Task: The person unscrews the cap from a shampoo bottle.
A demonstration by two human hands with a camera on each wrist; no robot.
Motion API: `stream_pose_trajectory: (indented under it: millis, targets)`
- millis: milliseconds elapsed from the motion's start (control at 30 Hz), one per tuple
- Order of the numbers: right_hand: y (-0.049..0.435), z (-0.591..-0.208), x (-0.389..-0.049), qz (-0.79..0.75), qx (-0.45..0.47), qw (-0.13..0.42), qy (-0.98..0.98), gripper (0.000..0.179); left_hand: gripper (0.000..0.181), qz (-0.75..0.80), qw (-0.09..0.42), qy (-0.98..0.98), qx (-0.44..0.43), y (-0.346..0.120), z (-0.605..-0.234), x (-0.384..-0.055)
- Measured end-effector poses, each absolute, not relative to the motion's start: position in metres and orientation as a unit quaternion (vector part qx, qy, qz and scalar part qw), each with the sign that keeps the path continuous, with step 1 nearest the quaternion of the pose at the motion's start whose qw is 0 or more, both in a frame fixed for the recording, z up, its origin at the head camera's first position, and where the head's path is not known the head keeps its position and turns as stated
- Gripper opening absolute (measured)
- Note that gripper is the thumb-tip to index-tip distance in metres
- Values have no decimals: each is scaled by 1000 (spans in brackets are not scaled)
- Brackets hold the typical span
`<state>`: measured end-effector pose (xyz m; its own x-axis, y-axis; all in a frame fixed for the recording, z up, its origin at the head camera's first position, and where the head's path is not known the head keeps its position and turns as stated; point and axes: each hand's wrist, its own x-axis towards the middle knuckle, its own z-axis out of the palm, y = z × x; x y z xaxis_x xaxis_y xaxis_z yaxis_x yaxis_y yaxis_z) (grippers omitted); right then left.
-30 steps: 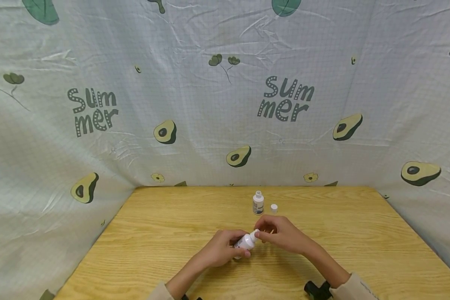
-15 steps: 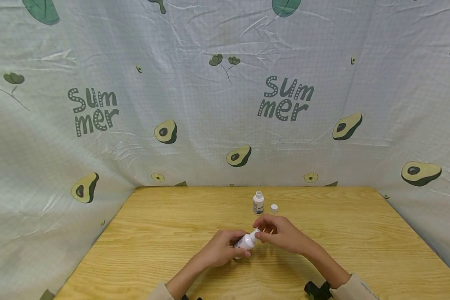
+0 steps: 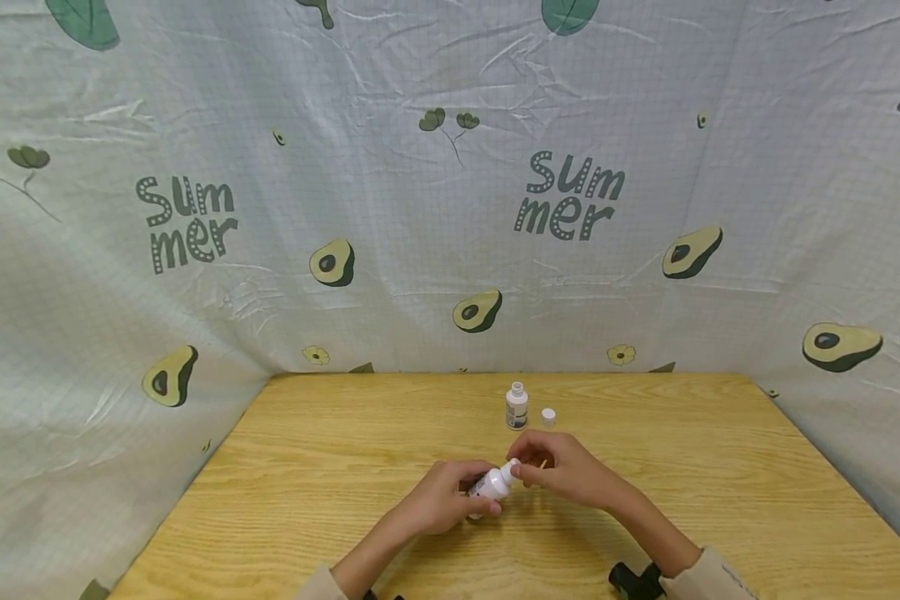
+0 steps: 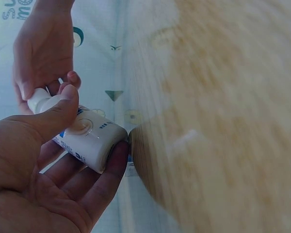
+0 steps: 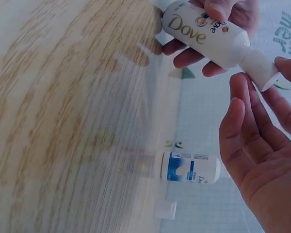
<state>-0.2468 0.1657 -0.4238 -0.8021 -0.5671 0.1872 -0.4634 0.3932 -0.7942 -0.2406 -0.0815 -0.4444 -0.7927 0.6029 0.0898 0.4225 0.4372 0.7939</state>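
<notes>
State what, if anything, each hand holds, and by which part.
The left hand grips a white bottle by its body; the right hand pinches its cap.

Wood-grain tabletop walled in by a printed sheet.
The yellowish tabletop (image 3: 330, 442) spreads below the fingers (image 3: 528, 437); beyond them and off to both sides hangs the creased whitish sheet (image 3: 420, 192), faintly gridded, bearing avocado halves (image 3: 477, 312), yellow flowers (image 3: 315, 356) and "summer" lettering (image 3: 570, 196), soft light glinting on its folds.

From afar I am seeing the held bottle (image 3: 494, 483) between left hand (image 3: 448, 498) and right hand (image 3: 561, 468), while behind them a second bottle (image 3: 517, 409) is standing on the surface (image 3: 330, 454), a loose cap (image 3: 548, 416) lying just to its right.
</notes>
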Motion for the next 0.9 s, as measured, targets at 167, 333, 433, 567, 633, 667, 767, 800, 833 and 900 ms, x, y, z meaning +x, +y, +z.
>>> stream_pose_trajectory:
  millis: [167, 333, 433, 567, 633, 667, 767, 800, 833, 900]
  targets:
    - [166, -421, -245, -463, -321, 57, 824, 17, 26, 435, 106, 842, 302, -82, -443, -241]
    - [165, -419, -242, -466, -322, 56, 822, 24, 25, 434, 106, 841, 304, -83, -443, -240]
    - [164, -419, -241, -464, -315, 52, 827, 27, 25, 434, 105, 841, 306, -83, -444, -240]
    - [163, -420, -241, -461, -308, 46, 831, 28, 26, 435, 104, 840, 307, -83, -445, -240]
    - [163, -421, -241, -462, -307, 45, 831, 26, 26, 434, 104, 840, 308, -84, -445, -240]
    - [162, -421, -241, -463, -307, 46, 830, 24, 27, 434, 104, 840, 308, -84, -445, -240]
    - [162, -421, -240, -468, -308, 49, 827, 19, 27, 431, 105, 841, 309, -85, -446, -240]
    - [162, -421, -239, -469, -308, 51, 826, 18, 28, 430, 106, 842, 308, -85, -446, -240]
    - [162, -421, -239, -470, -308, 53, 826, 17, 28, 430, 106, 842, 308, -85, -446, -240]
    - [162, -422, -239, -469, -310, 53, 825, 16, 29, 430, 107, 842, 308, -85, -446, -240]
